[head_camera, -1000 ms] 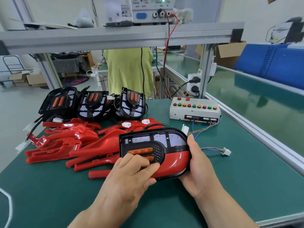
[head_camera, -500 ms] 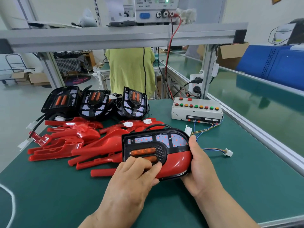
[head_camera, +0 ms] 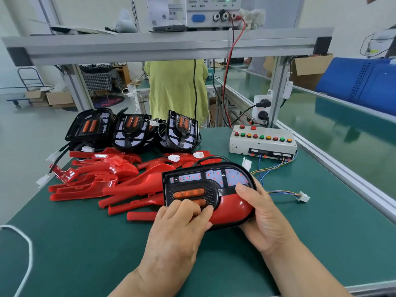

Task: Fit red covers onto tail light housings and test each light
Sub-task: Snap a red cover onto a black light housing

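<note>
A black tail light housing (head_camera: 205,183) with a red cover (head_camera: 231,209) on its near side lies on the green table in front of me. Small red lights glow on its board and its orange strips are lit. My left hand (head_camera: 182,228) presses curled fingers on the housing's near left edge. My right hand (head_camera: 261,209) grips its right end, thumb on top. Loose red covers (head_camera: 120,181) lie piled to the left. Three bare black housings (head_camera: 132,131) lean at the back.
A white test box with coloured buttons (head_camera: 262,142) sits back right, wires leading to a loose white connector (head_camera: 303,197). A power supply (head_camera: 212,11) stands on the overhead shelf. A person in a yellow-green top (head_camera: 175,91) stands behind the table. The table's metal edge (head_camera: 342,181) runs along the right.
My right thumb has moved up onto the housing's top face. My left fingers have curled tighter on the near edge. The housing stays in place.
</note>
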